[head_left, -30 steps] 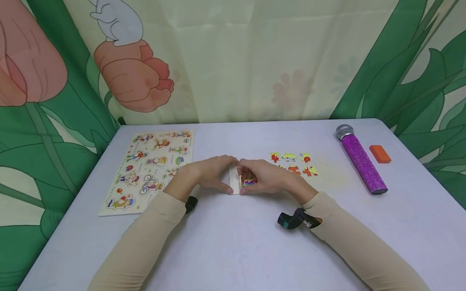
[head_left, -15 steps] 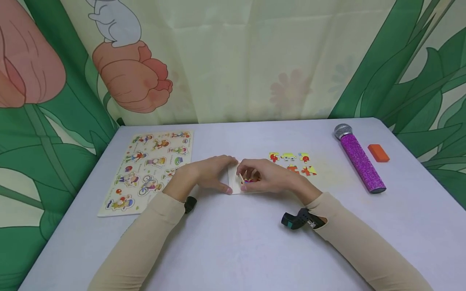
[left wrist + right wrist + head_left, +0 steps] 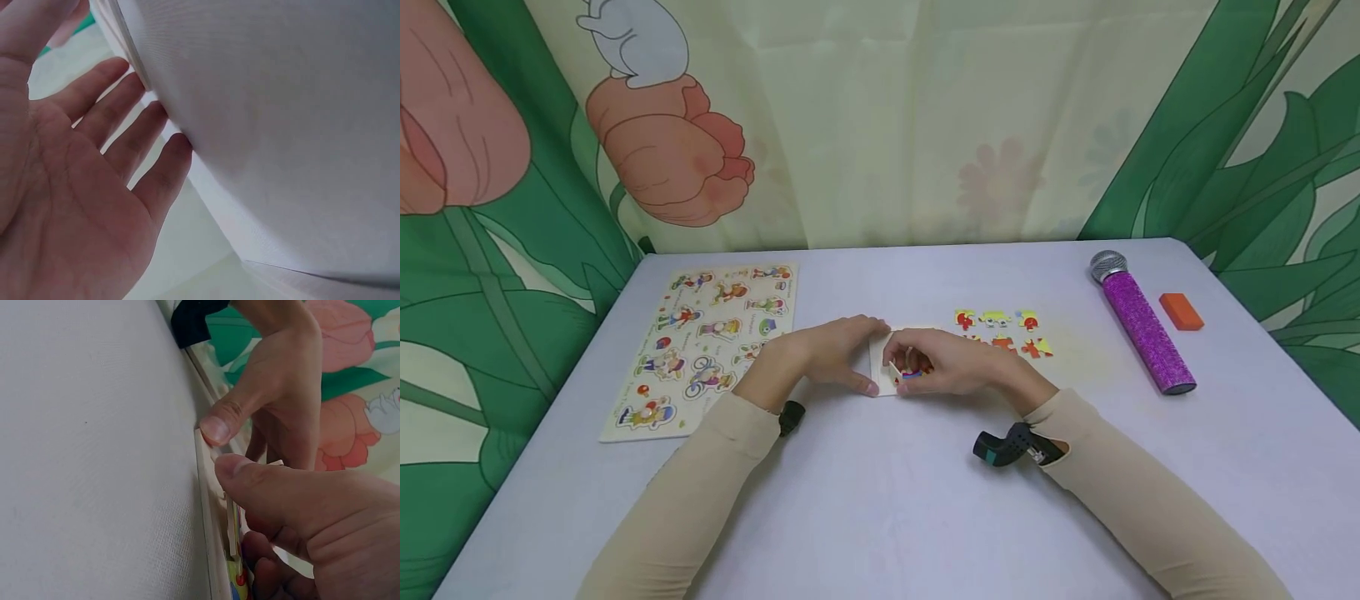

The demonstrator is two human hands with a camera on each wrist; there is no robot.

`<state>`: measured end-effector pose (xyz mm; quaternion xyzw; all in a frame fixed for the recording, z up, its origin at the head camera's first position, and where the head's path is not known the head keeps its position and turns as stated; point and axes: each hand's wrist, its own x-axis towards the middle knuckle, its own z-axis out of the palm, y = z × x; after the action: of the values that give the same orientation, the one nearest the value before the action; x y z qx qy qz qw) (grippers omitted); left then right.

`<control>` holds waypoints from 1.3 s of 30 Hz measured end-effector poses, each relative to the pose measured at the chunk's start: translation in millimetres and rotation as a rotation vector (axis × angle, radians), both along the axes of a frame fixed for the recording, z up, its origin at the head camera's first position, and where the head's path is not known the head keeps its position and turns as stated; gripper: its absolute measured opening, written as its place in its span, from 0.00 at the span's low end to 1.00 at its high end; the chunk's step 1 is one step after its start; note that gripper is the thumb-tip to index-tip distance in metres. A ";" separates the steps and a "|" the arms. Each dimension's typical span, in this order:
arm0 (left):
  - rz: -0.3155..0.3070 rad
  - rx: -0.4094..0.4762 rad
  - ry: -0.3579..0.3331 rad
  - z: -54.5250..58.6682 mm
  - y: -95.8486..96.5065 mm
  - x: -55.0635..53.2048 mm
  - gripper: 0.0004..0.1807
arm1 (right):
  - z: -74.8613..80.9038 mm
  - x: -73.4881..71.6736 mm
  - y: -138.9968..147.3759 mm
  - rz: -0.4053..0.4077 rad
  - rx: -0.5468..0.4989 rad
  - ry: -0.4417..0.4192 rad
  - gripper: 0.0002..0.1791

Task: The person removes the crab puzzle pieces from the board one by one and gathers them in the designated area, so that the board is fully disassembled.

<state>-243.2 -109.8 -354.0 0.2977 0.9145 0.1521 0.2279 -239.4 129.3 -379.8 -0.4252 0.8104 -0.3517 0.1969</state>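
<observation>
A small pale puzzle board [image 3: 877,357] lies flat on the table at the middle, its right part hidden under my right hand [image 3: 951,360]. That hand pinches a thin wooden puzzle piece [image 3: 232,528] between thumb and fingers. The piece is tilted on edge just over the board's left side. My left hand [image 3: 827,357] rests along the board's left end, fingers extended at the far side and thumb [image 3: 217,430] touching the near corner. More loose puzzle pieces [image 3: 1002,342] in red and yellow lie right of the board, some partly hidden by my right hand.
A large picture board [image 3: 700,342] with cartoon figures lies at the left, partly behind my left arm. At the right are a purple glitter microphone [image 3: 1148,333] and an orange block [image 3: 1182,312]. A printed curtain [image 3: 880,125] hangs behind the table.
My right hand has lifted the piece's edge and tilted it, drawing slightly away from the left hand at first. More of the board shows between them. The left hand stays in place.
</observation>
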 end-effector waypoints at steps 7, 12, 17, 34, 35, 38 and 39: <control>-0.001 0.014 0.004 0.0 0.0 -0.1 0.54 | -1.2 4.6 -2.5 -0.033 0.000 0.018 0.18; 0.000 0.018 -0.004 -1.4 0.4 0.4 0.53 | -4.3 8.4 -1.6 -0.066 0.004 0.020 0.17; 0.002 0.018 -0.006 -1.4 -0.7 0.6 0.53 | -4.9 12.1 -2.7 -0.062 -0.007 0.024 0.17; 0.000 0.025 0.006 -2.5 -0.8 -1.2 0.53 | -3.3 13.5 -1.1 -0.050 -0.019 0.006 0.19; 0.000 0.025 0.005 -2.6 -0.7 -1.3 0.53 | -3.4 13.0 -0.8 -0.054 -0.024 -0.003 0.19; 0.000 0.022 0.003 -2.3 -0.9 -0.8 0.53 | -2.0 12.5 -0.1 -0.059 -0.045 -0.024 0.18; 0.000 0.021 0.001 -2.1 -1.1 -0.6 0.53 | -1.2 12.3 0.5 -0.062 -0.053 -0.028 0.18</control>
<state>-243.8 -110.9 -356.0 0.3004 0.9129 0.1616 0.2242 -227.1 129.7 -381.0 -0.3999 0.8106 -0.3852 0.1860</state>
